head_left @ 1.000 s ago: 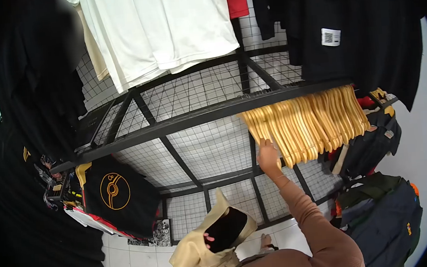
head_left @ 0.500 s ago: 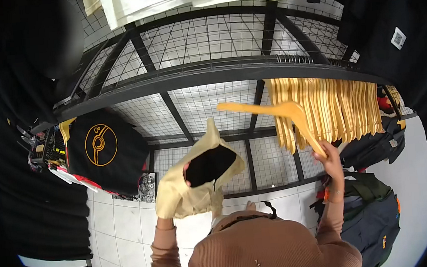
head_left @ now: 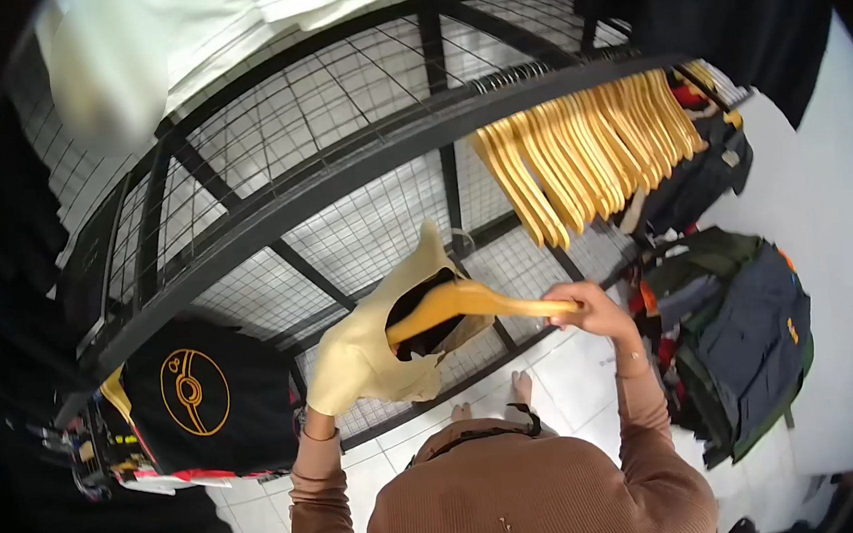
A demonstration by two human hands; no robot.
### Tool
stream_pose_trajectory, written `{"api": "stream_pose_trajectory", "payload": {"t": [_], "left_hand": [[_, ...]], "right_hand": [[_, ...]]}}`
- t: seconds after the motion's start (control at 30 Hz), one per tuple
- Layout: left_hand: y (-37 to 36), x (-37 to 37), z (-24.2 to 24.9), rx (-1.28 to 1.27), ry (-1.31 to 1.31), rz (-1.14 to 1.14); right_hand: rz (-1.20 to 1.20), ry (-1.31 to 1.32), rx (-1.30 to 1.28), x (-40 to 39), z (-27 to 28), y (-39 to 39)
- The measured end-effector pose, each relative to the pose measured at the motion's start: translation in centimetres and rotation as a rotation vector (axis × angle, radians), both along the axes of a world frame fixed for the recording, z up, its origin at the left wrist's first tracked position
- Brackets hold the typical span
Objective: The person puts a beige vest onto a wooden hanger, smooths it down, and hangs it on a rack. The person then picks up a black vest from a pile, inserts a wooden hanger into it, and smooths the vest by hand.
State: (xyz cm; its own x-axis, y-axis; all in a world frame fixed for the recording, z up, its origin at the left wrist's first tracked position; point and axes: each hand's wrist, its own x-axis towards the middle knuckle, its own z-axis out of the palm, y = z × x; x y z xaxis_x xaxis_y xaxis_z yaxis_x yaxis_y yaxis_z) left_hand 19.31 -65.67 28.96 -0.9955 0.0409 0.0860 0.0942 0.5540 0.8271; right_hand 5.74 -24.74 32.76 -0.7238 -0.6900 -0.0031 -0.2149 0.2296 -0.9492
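A cream shirt (head_left: 359, 357) with a dark inside hangs bunched over my left hand (head_left: 320, 424). Only the wrist shows clearly; the cloth hides the fingers holding the shirt up. In my right hand (head_left: 590, 311) is a wooden clothes hanger (head_left: 469, 298), gripped near one end. Its other end reaches through the shirt's opening, and the tip is at the opening's left edge, close to where my left hand lies under the cloth.
A black metal rack (head_left: 340, 183) with wire mesh stands in front. Several wooden hangers (head_left: 588, 154) hang on its right side. A black garment with an orange round print (head_left: 196, 390) is at left. A dark backpack (head_left: 742, 332) is at right. White garments (head_left: 218, 32) hang above.
My right hand has brought the hanger down and left, turning it so one end now sits inside the shirt's opening. The shirt stays on my left hand. The view has tilted and shifted.
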Motion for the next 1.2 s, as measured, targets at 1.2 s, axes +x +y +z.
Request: {"api": "stream_pose_trajectory", "payload": {"t": [1.2], "left_hand": [[2.6, 7.9, -8.8, -0.233, 0.031, -0.161]], "right_hand": [[-0.652, 0.473, -0.182, 7.5, 3.5, 7.5]]}}
